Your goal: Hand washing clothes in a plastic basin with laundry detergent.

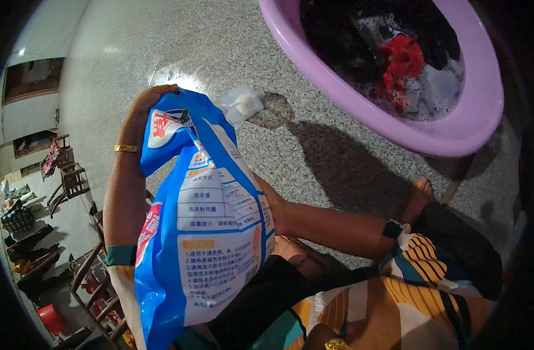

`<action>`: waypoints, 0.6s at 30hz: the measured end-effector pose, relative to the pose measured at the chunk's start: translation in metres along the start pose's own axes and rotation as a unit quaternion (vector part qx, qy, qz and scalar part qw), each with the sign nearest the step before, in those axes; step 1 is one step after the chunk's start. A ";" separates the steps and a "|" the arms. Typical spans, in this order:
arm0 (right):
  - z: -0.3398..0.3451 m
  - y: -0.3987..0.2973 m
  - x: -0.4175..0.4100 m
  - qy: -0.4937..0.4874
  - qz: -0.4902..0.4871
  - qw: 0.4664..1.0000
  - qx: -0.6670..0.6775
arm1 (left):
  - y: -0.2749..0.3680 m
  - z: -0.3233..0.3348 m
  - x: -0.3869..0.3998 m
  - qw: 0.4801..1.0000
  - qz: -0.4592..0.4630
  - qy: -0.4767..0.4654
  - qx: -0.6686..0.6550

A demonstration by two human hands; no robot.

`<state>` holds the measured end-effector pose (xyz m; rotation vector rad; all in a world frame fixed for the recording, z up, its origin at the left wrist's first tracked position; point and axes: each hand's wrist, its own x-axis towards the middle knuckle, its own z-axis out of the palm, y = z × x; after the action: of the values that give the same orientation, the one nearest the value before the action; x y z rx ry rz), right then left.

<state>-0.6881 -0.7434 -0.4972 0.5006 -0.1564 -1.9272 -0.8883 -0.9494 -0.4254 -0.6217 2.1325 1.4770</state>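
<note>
A large blue plastic bag of laundry powder [219, 245], printed with a white label, stands upright between my arms. My left hand [155, 97] grips its folded top edge. My right hand [269, 205] is pressed to its right side, most fingers hidden behind the bag. Beyond the bag, a small clear plastic scoop or cup [244, 103] with white powder lies on the speckled floor. At the upper right is a purple plastic basin [337, 94] holding dark clothes [341, 43], a red cloth [402, 57] and pale cloth [442, 83] in sudsy water.
A wet patch [273, 111] lies beside the scoop on the stone floor. My bare foot [420, 194] is below the basin. Far left are wooden chairs [74, 179], a checked bag [17, 217] and a red bucket [52, 319].
</note>
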 end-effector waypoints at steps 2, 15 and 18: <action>-0.006 0.003 0.005 0.008 0.008 1.000 0.000 | 0.001 0.002 -0.004 1.000 0.019 0.001 -0.006; -0.027 0.000 0.012 0.036 0.011 0.999 -0.022 | -0.001 0.008 -0.001 0.999 0.009 0.003 -0.052; -0.030 0.001 0.013 -0.020 0.006 0.999 -0.031 | -0.006 0.002 0.000 0.995 -0.068 0.006 -0.071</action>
<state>-0.6791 -0.7523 -0.5279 0.4187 -0.1250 -1.9256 -0.8843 -0.9493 -0.4304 -0.8129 1.9643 1.5603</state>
